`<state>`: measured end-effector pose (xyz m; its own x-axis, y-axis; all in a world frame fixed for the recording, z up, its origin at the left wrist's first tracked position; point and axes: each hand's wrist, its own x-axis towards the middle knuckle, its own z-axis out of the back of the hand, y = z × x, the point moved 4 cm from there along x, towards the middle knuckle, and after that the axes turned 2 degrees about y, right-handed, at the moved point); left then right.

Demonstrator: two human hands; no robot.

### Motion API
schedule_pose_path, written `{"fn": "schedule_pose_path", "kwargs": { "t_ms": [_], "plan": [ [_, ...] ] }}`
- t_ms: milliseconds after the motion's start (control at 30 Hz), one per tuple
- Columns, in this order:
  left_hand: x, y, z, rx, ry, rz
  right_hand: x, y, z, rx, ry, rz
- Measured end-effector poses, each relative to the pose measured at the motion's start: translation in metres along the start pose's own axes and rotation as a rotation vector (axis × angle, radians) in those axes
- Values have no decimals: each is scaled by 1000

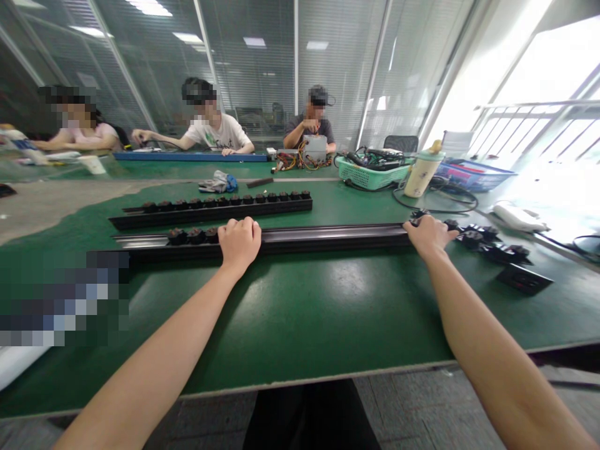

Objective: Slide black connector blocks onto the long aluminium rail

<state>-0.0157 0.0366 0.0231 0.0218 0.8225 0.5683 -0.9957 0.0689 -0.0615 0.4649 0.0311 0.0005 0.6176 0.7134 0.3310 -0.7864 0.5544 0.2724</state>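
A long black rail (323, 237) lies across the green table (290, 319) in front of me. My left hand (240, 240) is closed over the rail near its middle, just right of three round black sockets (193, 235) seated in it. My right hand (429, 236) grips the rail's right end, fingers curled around it. Loose black sockets (487, 240) lie just right of that hand.
A second black rail (210, 209) filled with several sockets lies farther back. A green basket (370, 172) of cables, a cream bottle (420, 172) and a blue tray (473, 175) stand at the back right. Three people sit at the far side. A black plate (524, 278) lies right.
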Motion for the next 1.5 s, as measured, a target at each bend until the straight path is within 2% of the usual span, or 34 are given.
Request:
{"fn": "schedule_pose_path", "kwargs": {
  "t_ms": [300, 633, 933, 1500],
  "plan": [
    [0, 0, 0, -9, 1, 3, 1, 1, 0, 6, 38, -7],
    [0, 0, 0, -28, 8, 8, -8, 5, 10, -24, 31, -21],
    [0, 0, 1, -6, 6, 4, -7, 3, 11, -47, 36, -8],
    [1, 1, -1, -10, -5, 2, -12, 13, 17, -59, 124, -60]
  ]
}}
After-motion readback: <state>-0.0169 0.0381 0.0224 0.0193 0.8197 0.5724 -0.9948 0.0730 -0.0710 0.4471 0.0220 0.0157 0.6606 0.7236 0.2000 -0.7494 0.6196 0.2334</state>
